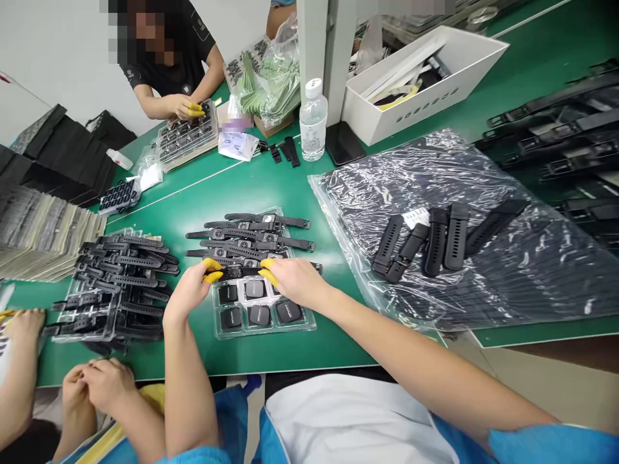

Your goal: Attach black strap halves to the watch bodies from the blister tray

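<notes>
Yellow finger cots cover the fingertips of both my hands. My left hand (186, 290) pinches the left side of a black smartwatch (233, 272), and my right hand (297, 281) pinches its right side. The fingers partly hide this watch. Beneath it lies a clear plastic tray (265, 333) with compartments. Several black square watch bodies (260, 315) without straps sit in the near compartments. Across the far part of the tray lie several smartwatches with black straps (242, 235), their ends sticking out over the sides.
Left stands a stack of trays with strapped watches (120, 277). To the right, loose black straps (455, 235) lie on a plastic bag of straps (483, 296). Behind are a water bottle (313, 122), phone (344, 143) and white box (372, 132). Co-workers' hands (106, 383) (181, 107) are nearby.
</notes>
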### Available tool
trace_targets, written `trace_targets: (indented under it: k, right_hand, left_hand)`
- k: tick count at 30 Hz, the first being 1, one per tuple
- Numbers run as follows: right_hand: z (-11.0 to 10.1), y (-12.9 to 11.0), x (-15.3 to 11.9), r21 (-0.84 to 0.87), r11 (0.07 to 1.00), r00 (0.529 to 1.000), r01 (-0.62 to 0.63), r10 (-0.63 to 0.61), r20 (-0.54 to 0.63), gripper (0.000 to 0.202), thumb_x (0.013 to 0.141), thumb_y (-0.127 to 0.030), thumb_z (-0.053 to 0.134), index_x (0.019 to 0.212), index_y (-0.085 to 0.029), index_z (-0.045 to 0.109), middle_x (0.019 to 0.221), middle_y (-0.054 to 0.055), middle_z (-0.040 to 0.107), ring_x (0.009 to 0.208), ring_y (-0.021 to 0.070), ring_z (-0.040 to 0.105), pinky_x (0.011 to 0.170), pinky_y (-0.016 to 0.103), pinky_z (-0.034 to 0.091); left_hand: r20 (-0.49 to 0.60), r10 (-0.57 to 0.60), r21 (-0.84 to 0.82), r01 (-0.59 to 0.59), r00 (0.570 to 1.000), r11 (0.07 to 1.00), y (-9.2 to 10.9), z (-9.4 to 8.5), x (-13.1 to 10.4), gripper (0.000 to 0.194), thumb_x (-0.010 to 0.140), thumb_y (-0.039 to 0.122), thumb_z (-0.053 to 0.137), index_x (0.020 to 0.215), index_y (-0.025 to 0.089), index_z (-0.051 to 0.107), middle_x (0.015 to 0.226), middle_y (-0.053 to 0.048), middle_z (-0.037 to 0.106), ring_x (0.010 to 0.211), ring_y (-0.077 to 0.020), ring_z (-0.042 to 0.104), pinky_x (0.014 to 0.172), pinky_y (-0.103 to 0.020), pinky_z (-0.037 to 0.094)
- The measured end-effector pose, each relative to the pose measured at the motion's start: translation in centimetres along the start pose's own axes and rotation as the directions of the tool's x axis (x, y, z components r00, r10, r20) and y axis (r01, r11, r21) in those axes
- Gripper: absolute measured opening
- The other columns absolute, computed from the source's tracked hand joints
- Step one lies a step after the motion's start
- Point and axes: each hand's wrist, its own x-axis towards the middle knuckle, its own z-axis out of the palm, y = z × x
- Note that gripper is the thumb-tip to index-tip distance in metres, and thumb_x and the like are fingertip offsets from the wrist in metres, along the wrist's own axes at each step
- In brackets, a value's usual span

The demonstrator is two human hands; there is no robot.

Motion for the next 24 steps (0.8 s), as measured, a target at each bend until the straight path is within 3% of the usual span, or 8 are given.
trace_targets:
  k: [5, 10, 14, 16, 18, 20, 24]
  right_hand:
    - [0.7, -0.5, -0.1, -0.052, 0.995, 0.997, 0.082, -0.081, 0.010, 0.028, 0.110, -0.022, 0.045, 0.117, -0.013, 0.070, 0.108, 0.014, 0.075, 0.088, 0.0232, 0.072, 0.063, 0.031, 0.039]
    - [0.9, 0.0, -0.3, 0.010, 0.997, 0.993, 0.082, -0.080, -0.089, 0.028, 0.109, -0.025, 0.047, 0.117, -0.013, 0.071, 0.108, 0.013, 0.074, 0.085, 0.0211, 0.070, 0.061, 0.030, 0.040]
    - [1.1, 0.3, -0.3, 0.166, 0.981, 0.978, 0.098, -0.064, -0.198, 0.033, 0.109, -0.033, 0.047, 0.106, -0.014, 0.073, 0.099, 0.011, 0.075, 0.080, 0.0201, 0.067, 0.061, 0.030, 0.038]
    - [1.0, 0.3, -0.4, 0.309, 0.944, 0.968, 0.114, -0.037, -0.246, 0.036, 0.109, -0.039, 0.047, 0.101, -0.015, 0.073, 0.092, 0.009, 0.074, 0.075, 0.0186, 0.063, 0.062, 0.030, 0.037]
    - [0.8, 0.4, -0.5, 0.476, 0.869, 0.962, 0.135, 0.000, -0.273, 0.040, 0.109, -0.045, 0.046, 0.092, -0.017, 0.071, 0.082, 0.006, 0.070, 0.069, 0.0165, 0.058, 0.063, 0.029, 0.037]
    - [0.6, 0.4, -0.6, 0.633, 0.760, 0.964, 0.148, 0.031, -0.262, 0.047, 0.107, -0.053, 0.047, 0.081, -0.019, 0.065, 0.073, 0.002, 0.063, 0.065, 0.0147, 0.053, 0.062, 0.028, 0.037]
    - [0.1, 0.6, -0.4, 0.826, 0.554, 0.986, 0.101, 0.055, -0.158, 0.054, 0.098, -0.067, 0.057, 0.071, -0.020, 0.056, 0.065, -0.003, 0.050, 0.059, 0.0124, 0.043, 0.057, 0.027, 0.033]
  left_hand:
    - [0.030, -0.014, 0.075, 0.012, 0.999, 0.997, -1.9, -0.4, 1.1, 0.015, 0.091, 0.030, 0.059, 0.093, 0.022, 0.072, 0.100, -0.007, 0.071, 0.098, -0.0249, 0.067, 0.094, -0.040, 0.056]
    - [-0.013, -0.074, 0.178, 0.075, 0.997, 0.981, -2.6, -0.7, 2.1, 0.013, 0.090, 0.025, 0.060, 0.092, 0.022, 0.072, 0.099, -0.007, 0.064, 0.101, -0.0259, 0.064, 0.099, -0.043, 0.052]
    - [-0.254, -0.065, 0.186, 0.115, 0.965, 0.976, -0.1, -0.2, 1.2, 0.011, 0.090, 0.031, 0.067, 0.088, 0.021, 0.070, 0.099, -0.008, 0.063, 0.102, -0.0276, 0.062, 0.095, -0.042, 0.052]
    - [-0.317, 0.038, 0.058, -0.020, 0.948, 0.998, 2.3, 0.6, 0.5, 0.017, 0.094, 0.038, 0.067, 0.093, 0.022, 0.068, 0.100, -0.008, 0.065, 0.099, -0.0252, 0.062, 0.091, -0.039, 0.053]
    - [-0.257, 0.203, -0.119, -0.240, 0.945, 0.963, 5.0, 1.8, -0.1, 0.021, 0.097, 0.042, 0.066, 0.104, 0.022, 0.068, 0.105, -0.007, 0.067, 0.094, -0.0218, 0.063, 0.087, -0.036, 0.054]
    - [-0.185, 0.350, -0.216, -0.386, 0.918, 0.897, 7.2, 3.1, -0.2, 0.023, 0.098, 0.043, 0.067, 0.108, 0.022, 0.067, 0.106, -0.007, 0.068, 0.090, -0.0195, 0.063, 0.082, -0.033, 0.054]
    - [-0.200, 0.456, -0.263, -0.496, 0.867, 0.827, 9.3, 5.3, 0.4, 0.018, 0.102, 0.039, 0.064, 0.099, 0.021, 0.067, 0.096, -0.006, 0.067, 0.080, -0.0161, 0.058, 0.071, -0.029, 0.050]
